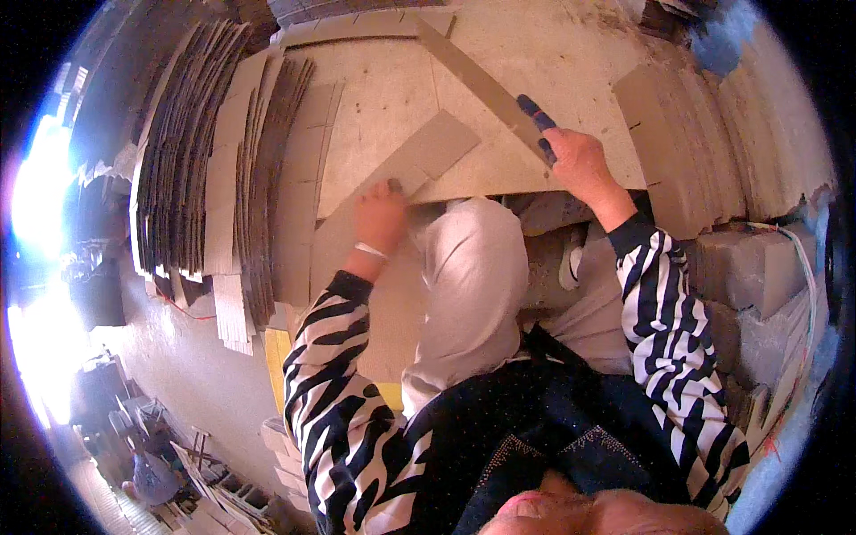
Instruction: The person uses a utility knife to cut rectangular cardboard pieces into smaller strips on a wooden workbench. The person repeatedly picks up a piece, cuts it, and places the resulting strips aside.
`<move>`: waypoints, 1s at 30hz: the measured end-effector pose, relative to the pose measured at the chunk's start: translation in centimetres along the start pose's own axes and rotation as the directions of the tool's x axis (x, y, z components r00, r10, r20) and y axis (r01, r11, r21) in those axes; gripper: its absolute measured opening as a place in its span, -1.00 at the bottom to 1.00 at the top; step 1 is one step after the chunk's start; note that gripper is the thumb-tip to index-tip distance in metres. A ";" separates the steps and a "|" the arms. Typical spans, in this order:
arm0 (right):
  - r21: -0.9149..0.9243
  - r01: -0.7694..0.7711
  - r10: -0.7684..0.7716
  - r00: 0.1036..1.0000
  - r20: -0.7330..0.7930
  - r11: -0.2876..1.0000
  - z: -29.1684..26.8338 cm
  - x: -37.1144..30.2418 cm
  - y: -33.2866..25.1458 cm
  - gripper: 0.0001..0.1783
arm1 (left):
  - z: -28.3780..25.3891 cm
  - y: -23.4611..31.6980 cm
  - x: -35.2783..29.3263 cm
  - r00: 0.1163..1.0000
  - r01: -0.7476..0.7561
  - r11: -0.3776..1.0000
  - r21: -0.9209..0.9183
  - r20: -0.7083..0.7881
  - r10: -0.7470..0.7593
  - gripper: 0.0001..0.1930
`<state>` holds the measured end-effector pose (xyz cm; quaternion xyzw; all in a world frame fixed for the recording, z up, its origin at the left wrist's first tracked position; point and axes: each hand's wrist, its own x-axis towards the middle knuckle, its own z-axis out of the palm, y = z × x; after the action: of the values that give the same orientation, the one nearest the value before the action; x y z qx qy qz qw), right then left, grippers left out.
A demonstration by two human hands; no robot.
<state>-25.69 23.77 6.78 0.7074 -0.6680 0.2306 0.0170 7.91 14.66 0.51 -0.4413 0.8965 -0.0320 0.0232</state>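
My left hand [381, 217] is closed on the near part of a notched cardboard strip [437, 150], which slants across the front edge of the wooden board. Dark coverings wrap some fingers of my right hand [581, 162]. That hand grips the near end of a long, narrow cardboard strip [477, 78], and its far end reaches toward the back of the board. The two strips lie apart from each other. My left fingertips are partly hidden and slightly blurred.
Many slotted cardboard sheets [192, 147] stand stacked on the left. Another cardboard stack [682, 143] is at the right of the wooden board [571, 53]. Cardboard pieces [366, 28] lie along the back edge. My knees are under the board's front edge.
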 end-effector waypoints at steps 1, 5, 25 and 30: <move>0.004 0.030 -0.030 0.997 -0.065 1.000 -0.7 -0.4 0.2 -0.74 | -1.3 0.6 1.6 1.000 0.021 0.995 -0.101 -0.018 -0.023 -0.74; 0.118 0.134 -0.116 0.982 -0.148 0.984 -2.1 0.0 -3.0 -0.79 | -1.4 1.2 5.6 0.948 0.166 0.725 -0.669 -0.094 -0.304 -0.83; -0.060 0.107 -0.113 0.987 -0.114 0.992 0.3 1.7 -0.7 -0.69 | -4.5 9.0 8.0 0.984 -0.037 0.640 -0.767 -0.139 -0.109 -0.78; -0.081 0.023 -0.015 0.994 0.106 0.996 1.3 1.0 0.7 -0.55 | -5.8 10.3 8.5 1.000 0.009 0.529 -0.849 -0.004 -0.023 -0.79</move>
<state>-25.98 22.32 5.76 0.7236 -0.6700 0.1652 0.0132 -5.80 14.40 5.40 -0.4052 0.7955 0.4036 -0.2005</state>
